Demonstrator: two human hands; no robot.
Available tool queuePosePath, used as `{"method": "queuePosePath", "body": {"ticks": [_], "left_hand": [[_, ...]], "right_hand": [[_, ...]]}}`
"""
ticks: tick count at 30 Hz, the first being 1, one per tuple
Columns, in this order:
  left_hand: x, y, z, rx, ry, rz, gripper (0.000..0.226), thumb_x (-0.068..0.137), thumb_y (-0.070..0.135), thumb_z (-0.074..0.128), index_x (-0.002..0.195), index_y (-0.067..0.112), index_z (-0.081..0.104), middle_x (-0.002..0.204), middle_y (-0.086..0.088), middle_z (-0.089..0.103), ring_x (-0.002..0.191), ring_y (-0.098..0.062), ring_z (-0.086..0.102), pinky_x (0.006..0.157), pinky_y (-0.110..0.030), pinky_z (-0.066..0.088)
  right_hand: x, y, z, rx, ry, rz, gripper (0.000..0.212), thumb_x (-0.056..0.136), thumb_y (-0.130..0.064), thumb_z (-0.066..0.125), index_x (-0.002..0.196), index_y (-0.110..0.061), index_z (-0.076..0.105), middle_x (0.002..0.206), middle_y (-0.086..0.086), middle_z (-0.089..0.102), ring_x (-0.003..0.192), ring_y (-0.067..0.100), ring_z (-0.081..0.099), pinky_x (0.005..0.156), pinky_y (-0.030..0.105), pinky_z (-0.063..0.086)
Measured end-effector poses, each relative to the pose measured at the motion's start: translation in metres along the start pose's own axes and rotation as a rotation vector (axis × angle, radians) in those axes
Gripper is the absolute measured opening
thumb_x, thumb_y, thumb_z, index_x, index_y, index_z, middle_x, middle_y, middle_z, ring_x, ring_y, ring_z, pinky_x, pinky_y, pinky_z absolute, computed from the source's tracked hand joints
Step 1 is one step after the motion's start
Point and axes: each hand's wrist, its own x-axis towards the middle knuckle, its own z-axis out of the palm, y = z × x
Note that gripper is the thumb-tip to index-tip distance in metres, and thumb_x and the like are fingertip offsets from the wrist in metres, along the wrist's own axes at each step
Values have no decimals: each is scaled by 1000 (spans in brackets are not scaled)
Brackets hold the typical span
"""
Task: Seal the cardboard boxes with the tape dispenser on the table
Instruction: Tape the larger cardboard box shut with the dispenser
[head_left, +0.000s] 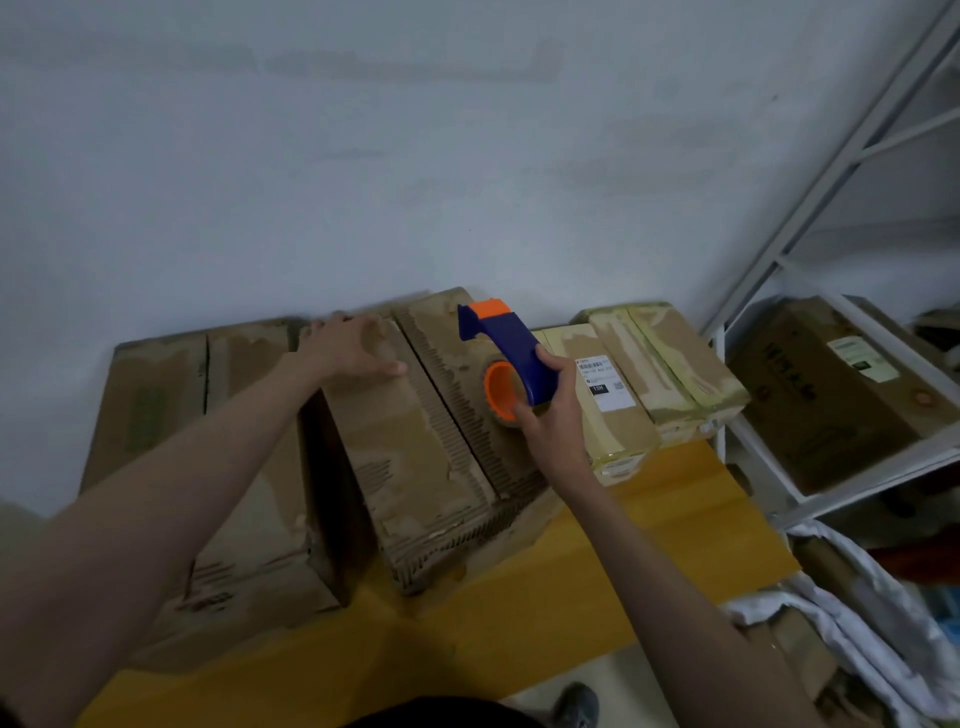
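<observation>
Two hands over middle box (415, 447) on table (597, 561). Right hand (545, 410) gripped dispenser (506, 358) — fingers curled round handle, blade end pointing away toward far edge. Left hand (353, 345) pressed flat on far-left top, fingers spread. Box seam ran near-to-far — dispenser lay along it, judged ready to pull toward body.
</observation>
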Motion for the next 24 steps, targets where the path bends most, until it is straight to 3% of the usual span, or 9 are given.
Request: {"method": "queuePosePath", "body": {"ticks": [3, 7, 13, 16, 24], "left_hand": [[1, -2, 1, 0, -17, -5, 118, 59, 88, 67, 156, 36, 25, 160, -13, 20, 146, -45, 20, 117, -60, 25], [-15, -2, 4, 76, -3, -15, 117, 60, 93, 59, 156, 37, 23, 159, -14, 20, 146, -45, 19, 117, -59, 22], [-50, -4, 18, 223, 27, -26, 108, 63, 99, 41, 152, 40, 27, 161, -16, 21, 147, -47, 15, 118, -56, 15], [-69, -3, 25, 268, 33, -15, 99, 68, 96, 39, 148, 39, 31, 156, -16, 28, 141, -46, 27, 114, -53, 23], [-105, 4, 39, 292, 19, 87, 87, 76, 91, 37, 139, 30, 33, 139, -12, 41, 124, -38, 47, 97, -47, 45]], "right_hand": [[-2, 0, -6, 11, -8, 18, 59, 86, 6, 67, 134, -18, 40, 131, -21, 42, 125, 9, 49, 90, 17, 49], [-6, 1, -14, 13, -21, 43, 60, 87, 6, 65, 132, -25, 41, 136, -16, 45, 126, 18, 52, 92, 30, 54], [-17, -4, -17, 35, -47, 97, 51, 91, -5, 67, 128, -33, 44, 134, -12, 50, 118, 15, 57, 91, 46, 55], [-22, -9, -12, 48, -70, 105, 50, 92, -7, 67, 127, -33, 44, 132, -9, 53, 115, 15, 59, 90, 50, 55], [-35, -17, -12, 65, -90, 116, 47, 92, -12, 70, 127, -31, 44, 131, -18, 52, 113, 6, 59, 93, 37, 55]]}}
